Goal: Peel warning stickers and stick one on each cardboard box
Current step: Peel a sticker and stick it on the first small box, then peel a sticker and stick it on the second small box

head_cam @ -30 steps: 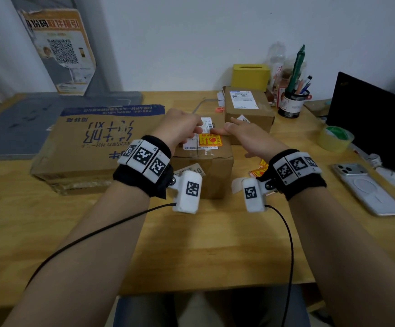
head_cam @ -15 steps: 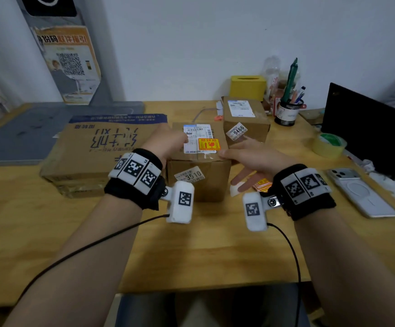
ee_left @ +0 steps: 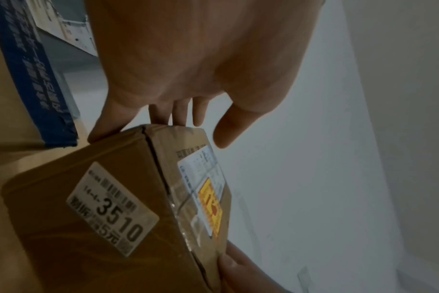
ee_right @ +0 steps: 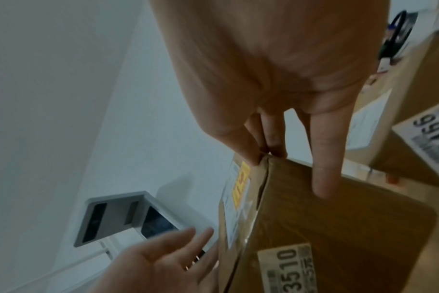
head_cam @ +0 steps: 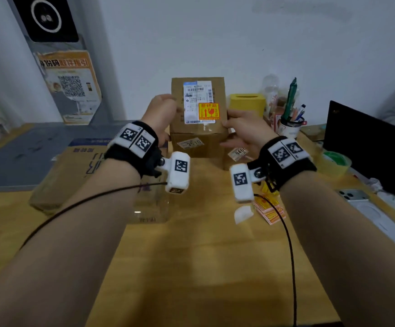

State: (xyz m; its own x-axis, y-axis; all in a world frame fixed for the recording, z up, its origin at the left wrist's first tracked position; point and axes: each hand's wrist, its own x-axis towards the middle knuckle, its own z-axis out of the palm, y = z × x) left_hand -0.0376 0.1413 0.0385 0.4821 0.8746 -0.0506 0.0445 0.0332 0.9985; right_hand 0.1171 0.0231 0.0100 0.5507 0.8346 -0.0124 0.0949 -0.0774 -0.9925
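Note:
I hold a small cardboard box (head_cam: 199, 128) off the desk between both hands, its top tipped toward me. An orange warning sticker (head_cam: 208, 111) sits on the lower right of its white shipping label. My left hand (head_cam: 162, 112) lies flat against the box's left side with straight fingers, its thumb off the top face. My right hand (head_cam: 241, 129) grips the right edge, thumb on the top face and fingers along the side. The wrist views show the same box (ee_left: 63, 247) (ee_right: 338, 218) and its sticker (ee_left: 211, 206) (ee_right: 241, 186). A second box (ee_right: 414, 99), labelled 9466, stands behind my right hand.
A large flat carton (head_cam: 74, 171) lies at the left. A stack of orange stickers (head_cam: 269, 208) and a white backing scrap (head_cam: 243, 214) lie under my right wrist. A phone (head_cam: 375, 213), tape roll (head_cam: 335, 161), dark screen (head_cam: 368, 147), pen cup (head_cam: 291, 128) and yellow box (head_cam: 247, 105) crowd the right.
Both hands went from pressing the sticker on the box top to taking the box by its sides. The box has risen off the desk and tipped toward me.

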